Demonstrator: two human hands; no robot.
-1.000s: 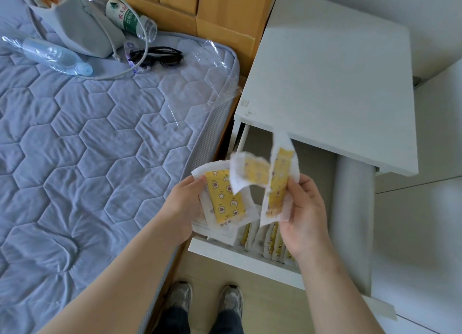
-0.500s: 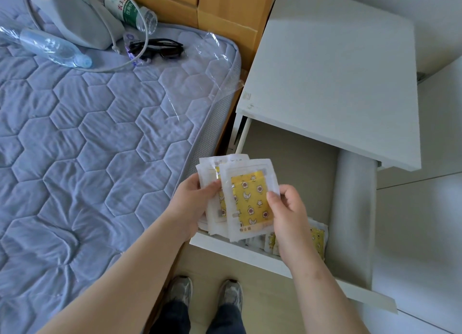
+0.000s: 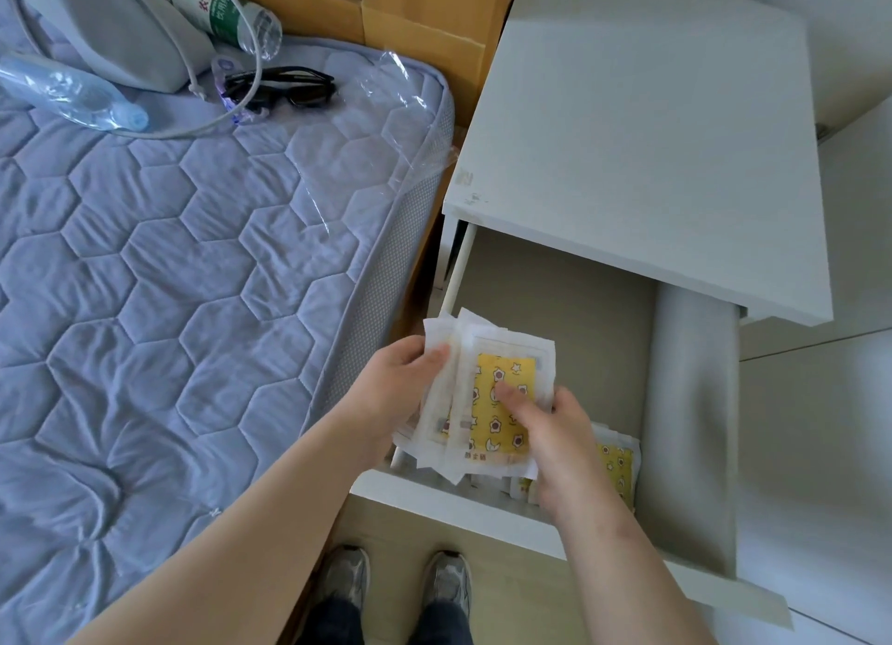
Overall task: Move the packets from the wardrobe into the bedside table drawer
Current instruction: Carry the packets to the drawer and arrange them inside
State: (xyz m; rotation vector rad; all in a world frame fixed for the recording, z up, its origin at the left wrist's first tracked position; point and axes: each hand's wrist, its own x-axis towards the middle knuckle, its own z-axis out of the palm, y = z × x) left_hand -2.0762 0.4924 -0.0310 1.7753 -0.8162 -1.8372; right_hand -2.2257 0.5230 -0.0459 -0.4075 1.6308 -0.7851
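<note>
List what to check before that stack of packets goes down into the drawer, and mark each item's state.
1. The drawer is pulled open: ok.
2. The left hand and right hand both grip the stack of packets: ok.
3. Stack above the drawer: ok.
4. Bare floor behind the packets already inside: ok.
5. Stack edges aligned: not ok, fanned.
6. Packets left in the wardrobe: cannot tell, inside unseen.

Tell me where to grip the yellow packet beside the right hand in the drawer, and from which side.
Pinch the white upper border of the packet from above. It leans nearly upright among others near the drawer front, so only that edge looks free.
</note>
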